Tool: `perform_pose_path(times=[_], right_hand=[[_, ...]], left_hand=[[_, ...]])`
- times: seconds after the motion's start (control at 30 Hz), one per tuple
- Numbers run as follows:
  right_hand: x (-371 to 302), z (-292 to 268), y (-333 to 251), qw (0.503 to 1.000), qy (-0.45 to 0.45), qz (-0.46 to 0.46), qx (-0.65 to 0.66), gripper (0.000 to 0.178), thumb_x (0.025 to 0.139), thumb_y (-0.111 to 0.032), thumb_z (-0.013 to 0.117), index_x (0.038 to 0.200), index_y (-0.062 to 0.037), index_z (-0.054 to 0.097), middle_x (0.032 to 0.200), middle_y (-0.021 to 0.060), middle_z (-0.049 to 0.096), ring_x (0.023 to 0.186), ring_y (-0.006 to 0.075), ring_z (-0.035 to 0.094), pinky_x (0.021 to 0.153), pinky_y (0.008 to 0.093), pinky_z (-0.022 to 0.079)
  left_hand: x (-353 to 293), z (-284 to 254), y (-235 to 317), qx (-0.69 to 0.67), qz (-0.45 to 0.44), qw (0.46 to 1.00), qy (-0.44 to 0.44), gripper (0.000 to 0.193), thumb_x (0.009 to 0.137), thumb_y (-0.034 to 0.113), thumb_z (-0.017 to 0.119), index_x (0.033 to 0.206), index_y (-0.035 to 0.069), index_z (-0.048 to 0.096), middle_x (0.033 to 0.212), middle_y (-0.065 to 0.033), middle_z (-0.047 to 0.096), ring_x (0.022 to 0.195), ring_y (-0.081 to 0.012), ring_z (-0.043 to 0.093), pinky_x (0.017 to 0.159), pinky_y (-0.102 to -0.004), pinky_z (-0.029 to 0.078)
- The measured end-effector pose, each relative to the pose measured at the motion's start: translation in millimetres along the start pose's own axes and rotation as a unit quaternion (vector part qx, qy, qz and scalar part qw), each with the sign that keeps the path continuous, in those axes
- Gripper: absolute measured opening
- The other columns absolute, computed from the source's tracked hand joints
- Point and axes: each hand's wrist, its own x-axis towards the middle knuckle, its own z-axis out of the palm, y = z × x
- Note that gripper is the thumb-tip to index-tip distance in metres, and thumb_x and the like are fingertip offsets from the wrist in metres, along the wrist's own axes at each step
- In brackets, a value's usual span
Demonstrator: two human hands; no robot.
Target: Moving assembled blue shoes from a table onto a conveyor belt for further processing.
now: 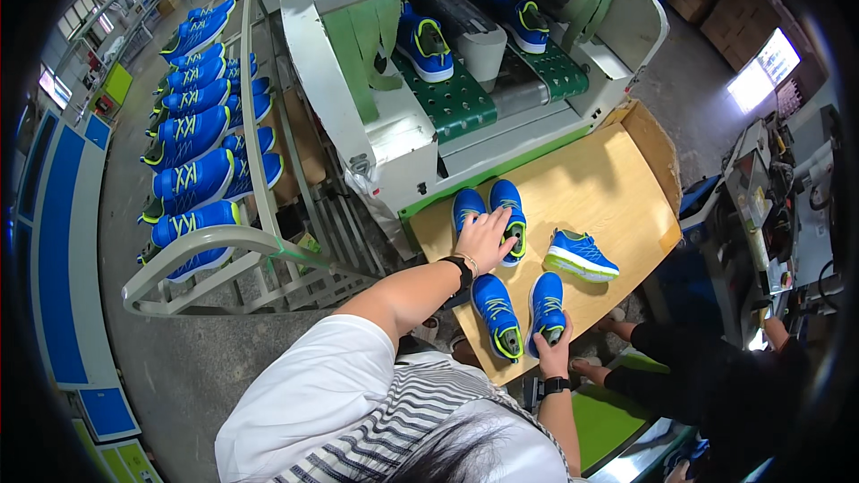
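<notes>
On a wood-coloured tabletop lie several blue sneakers with lime-green trim. My left hand reaches over the two far ones, its fingers closed at the collar of the right-hand sneaker. It covers the back of the sneaker beside that one. Nearer me, my right hand grips the heel of another sneaker, its toe pointing away. Just left of that, an untouched sneaker rests with its heel toward me. One more sneaker stands apart on the right, showing its white and green sole edge.
Beyond the tabletop is a machine with a green perforated conveyor belt carrying two sneakers. More sneakers stand on its top. A metal rack on the left holds rows of sneakers. At the lower right another person's dark-clothed legs are close to the table.
</notes>
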Motion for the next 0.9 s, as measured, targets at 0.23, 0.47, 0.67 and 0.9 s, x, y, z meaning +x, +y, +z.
perform_pose_path(times=[0.23,0.47,0.67,0.9], right_hand=[[-1,1,1,1.000,0.005,-0.001,0.004,0.086,0.081,-0.005,0.073,0.155,-0.0091,0.030,0.145,0.0188,0.048,0.130,0.0298,0.051,0.111,0.0390,0.040],[-3,3,-3,1.000,0.008,0.004,0.010,0.087,0.081,-0.006,0.073,0.156,-0.0104,0.030,0.145,0.0187,0.048,0.130,0.0295,0.051,0.110,0.0390,0.041],[-3,1,-4,1.000,0.012,-0.006,0.013,0.086,0.081,-0.007,0.073,0.155,-0.0102,0.030,0.141,0.0182,0.052,0.126,0.0290,0.055,0.107,0.0386,0.044],[2,1,9,0.999,0.022,-0.015,0.028,0.083,0.081,-0.002,0.073,0.153,-0.0071,0.032,0.142,0.0178,0.051,0.130,0.0286,0.052,0.110,0.0380,0.042]], left_hand=[[1,1,0,-0.003,-0.001,1.000,0.002,0.066,0.095,0.042,0.061,0.149,0.006,0.046,0.143,-0.0134,0.058,0.120,-0.0267,0.058,0.105,-0.0454,0.036],[-1,2,0,-0.005,0.001,1.000,0.013,0.066,0.094,0.042,0.063,0.148,0.006,0.047,0.142,-0.0133,0.058,0.120,-0.0265,0.058,0.104,-0.0453,0.036],[3,6,1,-0.009,0.002,1.000,0.004,0.063,0.095,0.043,0.061,0.145,0.006,0.048,0.144,-0.0124,0.057,0.121,-0.0272,0.057,0.104,-0.0473,0.037],[55,16,27,0.008,-0.002,1.000,0.020,0.046,0.094,0.041,0.064,0.122,0.005,0.065,0.133,-0.0169,0.057,0.133,-0.0362,0.044,0.112,-0.0604,0.026]])
